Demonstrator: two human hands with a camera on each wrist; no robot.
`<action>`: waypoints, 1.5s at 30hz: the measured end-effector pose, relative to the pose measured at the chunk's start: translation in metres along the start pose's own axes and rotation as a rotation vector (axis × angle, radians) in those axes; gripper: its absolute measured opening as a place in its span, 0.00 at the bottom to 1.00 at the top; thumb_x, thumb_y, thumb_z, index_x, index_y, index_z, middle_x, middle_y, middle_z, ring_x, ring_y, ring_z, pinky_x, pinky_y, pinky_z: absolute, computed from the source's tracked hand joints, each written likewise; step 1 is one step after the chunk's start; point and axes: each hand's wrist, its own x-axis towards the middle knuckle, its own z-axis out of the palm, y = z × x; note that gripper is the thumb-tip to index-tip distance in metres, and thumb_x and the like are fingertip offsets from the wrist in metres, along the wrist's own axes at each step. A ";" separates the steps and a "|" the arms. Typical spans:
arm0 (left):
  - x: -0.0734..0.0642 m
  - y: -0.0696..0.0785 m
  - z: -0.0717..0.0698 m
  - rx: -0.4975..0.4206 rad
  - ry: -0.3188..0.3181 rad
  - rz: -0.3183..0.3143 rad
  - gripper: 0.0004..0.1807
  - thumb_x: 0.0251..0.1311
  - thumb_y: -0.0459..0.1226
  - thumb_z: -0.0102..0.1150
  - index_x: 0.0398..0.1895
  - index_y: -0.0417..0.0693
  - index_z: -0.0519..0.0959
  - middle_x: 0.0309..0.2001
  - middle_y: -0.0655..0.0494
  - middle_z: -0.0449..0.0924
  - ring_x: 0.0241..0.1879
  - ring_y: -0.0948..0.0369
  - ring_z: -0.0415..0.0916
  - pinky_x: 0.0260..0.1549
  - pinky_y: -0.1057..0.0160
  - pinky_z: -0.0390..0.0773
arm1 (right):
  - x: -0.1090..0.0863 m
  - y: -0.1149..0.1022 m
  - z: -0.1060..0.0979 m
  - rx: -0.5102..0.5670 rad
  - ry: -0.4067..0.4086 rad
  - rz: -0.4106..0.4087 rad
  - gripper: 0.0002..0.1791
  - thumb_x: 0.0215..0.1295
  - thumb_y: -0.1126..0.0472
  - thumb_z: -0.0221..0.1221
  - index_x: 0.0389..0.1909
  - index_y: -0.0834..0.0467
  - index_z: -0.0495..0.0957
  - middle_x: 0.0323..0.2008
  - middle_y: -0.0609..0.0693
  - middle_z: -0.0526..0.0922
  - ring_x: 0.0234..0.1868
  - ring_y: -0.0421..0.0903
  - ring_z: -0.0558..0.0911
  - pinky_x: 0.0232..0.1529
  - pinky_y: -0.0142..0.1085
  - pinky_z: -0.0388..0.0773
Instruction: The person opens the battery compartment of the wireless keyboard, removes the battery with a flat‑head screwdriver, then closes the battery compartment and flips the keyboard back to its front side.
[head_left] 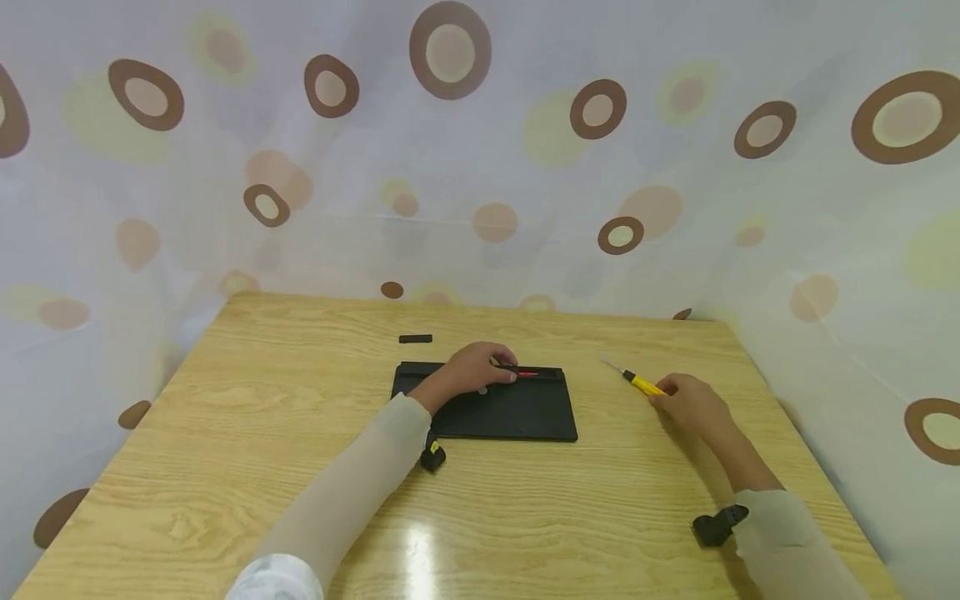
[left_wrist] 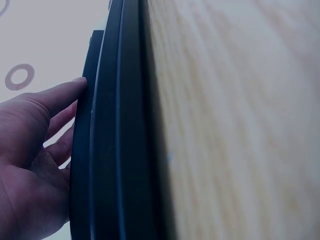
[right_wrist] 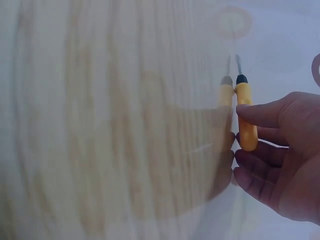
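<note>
Near the wood-grain table's far edge, the left hand, grip unclear, should steady the flat black rectangular slab; the right hand pinches a yellow-handled metal tool.

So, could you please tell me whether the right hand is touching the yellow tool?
Touching: the right wrist view shows the right hand pinching the yellow tool, its thumb lying against it.

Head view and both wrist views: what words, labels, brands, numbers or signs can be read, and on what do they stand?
No readable text in any view.
Black flat device: a small pale mark beside the left hand, too small to make out.
Left wrist camera: a yellow patch, too small to read.
Yellow-handled tool: no lettering visible.
Patterned backdrop: ovals and rings, no lettering visible.
</note>
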 end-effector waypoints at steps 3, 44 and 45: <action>0.000 0.001 0.000 0.004 -0.002 0.002 0.15 0.70 0.46 0.62 0.56 0.55 0.81 0.53 0.56 0.80 0.41 0.62 0.79 0.29 0.63 0.82 | -0.004 0.000 -0.001 0.024 0.006 0.009 0.24 0.74 0.52 0.57 0.58 0.67 0.76 0.53 0.68 0.81 0.47 0.60 0.81 0.41 0.50 0.77; 0.002 -0.001 0.000 0.008 -0.019 0.000 0.15 0.71 0.46 0.60 0.58 0.57 0.80 0.56 0.57 0.80 0.44 0.61 0.79 0.31 0.63 0.83 | -0.010 -0.058 -0.004 0.436 0.536 -0.150 0.25 0.76 0.48 0.54 0.67 0.57 0.74 0.57 0.60 0.80 0.46 0.26 0.79 0.40 0.15 0.74; 0.001 -0.001 0.000 0.006 -0.018 -0.001 0.15 0.71 0.46 0.60 0.57 0.57 0.80 0.56 0.57 0.80 0.44 0.61 0.79 0.31 0.63 0.83 | -0.009 -0.061 -0.003 0.444 0.544 -0.170 0.25 0.76 0.49 0.55 0.67 0.58 0.73 0.56 0.60 0.80 0.45 0.23 0.77 0.39 0.16 0.74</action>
